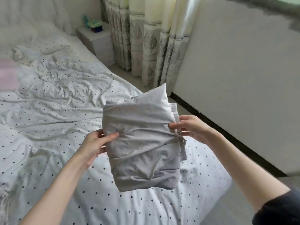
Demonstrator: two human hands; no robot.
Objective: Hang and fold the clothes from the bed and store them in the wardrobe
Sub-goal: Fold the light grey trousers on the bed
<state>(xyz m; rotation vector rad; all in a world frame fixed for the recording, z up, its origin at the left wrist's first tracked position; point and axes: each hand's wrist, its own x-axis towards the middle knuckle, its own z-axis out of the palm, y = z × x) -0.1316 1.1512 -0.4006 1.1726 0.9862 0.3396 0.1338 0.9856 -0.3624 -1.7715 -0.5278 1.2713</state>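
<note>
The folded grey garment [141,142] is held in the air above the near right corner of the bed [53,98], not touching the cover. It is a thick, roughly rectangular bundle with a lighter layer sticking up at its far end and a ribbed band along its right edge. The left hand [95,143] grips the left edge of the bundle, thumb lying on top and the other fingers curled below it. The right hand [190,127] pinches the right edge at the ribbed band, thumb on top and fingers behind the cloth. Both hands are clamped on the garment.

The bed cover is white with small dark dots and is much wrinkled. At the left edge of the bed lies a pink cloth [7,75], only partly in the frame. Past the far right corner of the bed stands a white nightstand [99,44], carrying a small dark blue box with green things on it [95,25]. Right of the nightstand hang curtains [146,39] with a grey leaf pattern, reaching down to the floor. A large white panel [240,70] with a dark lower edge stands at the right, close to the right hand, with a narrow strip of floor between it and the bed.
</note>
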